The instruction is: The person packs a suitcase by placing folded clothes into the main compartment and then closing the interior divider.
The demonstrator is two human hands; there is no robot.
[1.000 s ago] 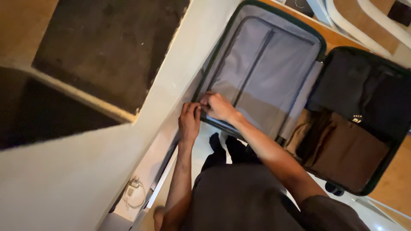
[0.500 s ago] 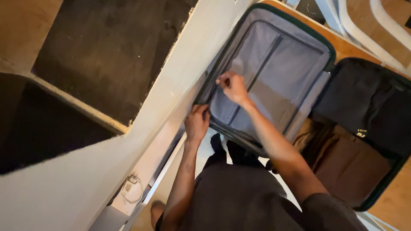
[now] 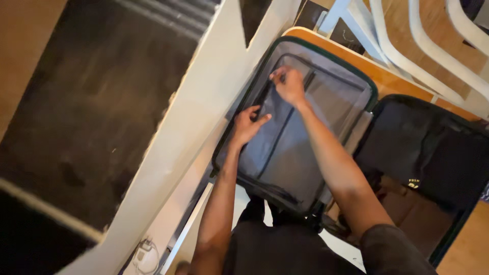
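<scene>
Comparing this moment with the earlier views, both hands are found farther up the grey zipped liner panel of the open suitcase, which lies spread on the floor beside a white wall edge. At the far left, a white charger is seen plugged in low on the wall. Next, the left hand is pressed on the panel's left edge, fingers spread rather than closed on anything; half a second ago it was curled at the lower rim. To its right, the right hand is pinched near the panel's upper corner, its grip apparently closed on a small zip pull, though the pull itself cannot be made out. It has been carried from the lower corner along the zip line, so the panel's zip is judged to be largely run round. Farther right, the other half holds dark and brown folded clothes, untouched. White chair legs stand beyond.
</scene>
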